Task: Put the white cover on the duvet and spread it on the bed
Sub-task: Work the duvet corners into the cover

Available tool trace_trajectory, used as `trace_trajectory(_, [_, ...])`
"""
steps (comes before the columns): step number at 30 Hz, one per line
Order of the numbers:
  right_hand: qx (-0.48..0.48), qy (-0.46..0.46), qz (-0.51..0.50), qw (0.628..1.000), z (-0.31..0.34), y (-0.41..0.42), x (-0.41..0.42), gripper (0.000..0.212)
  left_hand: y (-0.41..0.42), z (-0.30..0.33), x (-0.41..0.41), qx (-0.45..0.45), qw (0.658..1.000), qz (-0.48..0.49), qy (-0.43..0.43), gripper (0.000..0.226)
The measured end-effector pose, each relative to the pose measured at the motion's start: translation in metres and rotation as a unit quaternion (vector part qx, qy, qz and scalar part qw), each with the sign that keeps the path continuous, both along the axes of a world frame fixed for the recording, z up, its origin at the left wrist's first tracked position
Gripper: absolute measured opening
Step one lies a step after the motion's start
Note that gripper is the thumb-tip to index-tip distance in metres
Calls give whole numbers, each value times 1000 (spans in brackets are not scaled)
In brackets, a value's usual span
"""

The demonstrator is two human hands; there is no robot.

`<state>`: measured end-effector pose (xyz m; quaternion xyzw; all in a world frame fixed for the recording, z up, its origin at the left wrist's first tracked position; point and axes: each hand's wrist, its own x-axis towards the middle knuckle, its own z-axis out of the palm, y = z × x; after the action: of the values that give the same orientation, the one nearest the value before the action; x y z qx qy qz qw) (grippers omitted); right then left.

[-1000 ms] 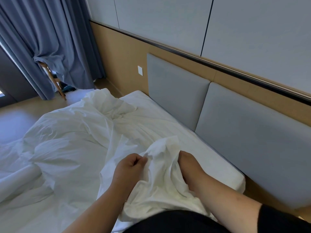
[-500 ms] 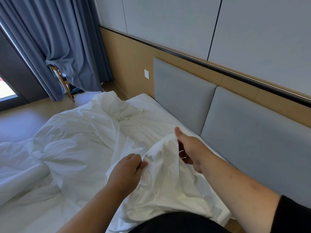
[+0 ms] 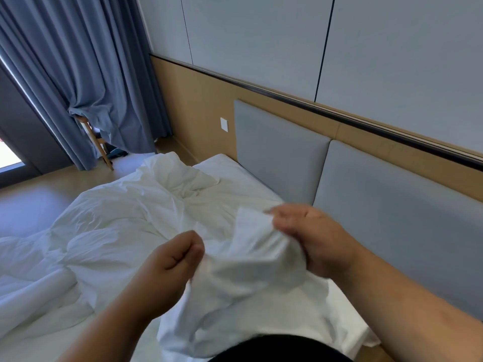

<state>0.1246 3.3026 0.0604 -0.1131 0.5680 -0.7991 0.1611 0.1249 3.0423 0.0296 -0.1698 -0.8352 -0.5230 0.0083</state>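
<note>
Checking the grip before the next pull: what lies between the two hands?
In the head view, a bunched fold of the white cover spans from the left hand to the right hand; both grip it.

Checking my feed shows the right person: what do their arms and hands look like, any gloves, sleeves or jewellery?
Both hands are bare, no gloves: the left hand and right hand show no rings or watch, though both are a little blurred. The forearms are uncovered. No sleeve shows on either arm in this view. Dark clothing sits at the bottom edge.
</note>
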Motion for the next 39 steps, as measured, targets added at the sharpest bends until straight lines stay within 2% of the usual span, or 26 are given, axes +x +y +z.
trace_trajectory(2, [129,-35,41,990,-32,0,12,30,-2,-19,-1,2,991,10,-131,42])
trace_trajectory(3, [216,-49,25,975,-51,2,15,37,0,-33,-2,0,979,17,-202,43])
trace_trajectory(5, [378,-93,-54,920,-90,13,16,38,6,-58,-1,-30,949,41,-312,26])
trace_trajectory(7, [465,-76,-94,877,-115,23,17,18,14,-75,7,-45,935,60,-347,6])
trace_trajectory(8, [495,-36,-70,865,-118,23,18,22,19,-77,11,-36,933,62,-354,11])
trace_trajectory(9, [507,16,-34,861,-121,21,18,35,24,-80,14,-39,932,58,-355,14])
trace_trajectory(11, [485,95,8,869,-121,8,16,59,34,-80,16,-91,937,45,-334,7])
trace_trajectory(12, [461,98,21,882,-119,1,13,69,40,-77,15,-122,940,34,-318,10])
trace_trajectory(14, [409,53,43,910,-118,-5,6,78,50,-75,12,-148,948,22,-280,15])
trace_trajectory(16, [373,9,39,927,-120,-3,-1,75,57,-70,9,-152,956,26,-250,11])
trace_trajectory(19, [410,29,2,912,-129,3,-7,60,58,-68,5,-87,968,88,-221,12])
trace_trajectory(23, [467,70,-58,880,-136,-3,-8,74,50,-66,-3,21,963,182,-196,21])
trace_trajectory(25, [474,100,-85,871,-137,-10,-7,64,48,-63,-6,34,962,217,-161,22])
trace_trajectory(28, [490,170,-116,847,-139,-14,-8,25,47,-59,-7,51,963,230,-129,22])
trace_trajectory(30, [481,171,-144,848,-140,-12,-10,24,45,-47,-6,44,967,233,-93,24])
trace_trajectory(33, [464,186,-186,846,-135,-6,-14,21,38,-6,1,19,978,206,12,20])
trace_trajectory(35, [453,201,-192,847,-130,-7,-14,19,33,27,10,-40,984,159,71,12])
trace_trajectory(37, [446,209,-179,852,-127,-10,-13,26,31,42,15,-80,987,127,49,12])
trace_trajectory(39, [434,165,-161,871,-126,-10,-13,27,29,33,13,-51,988,108,-96,3])
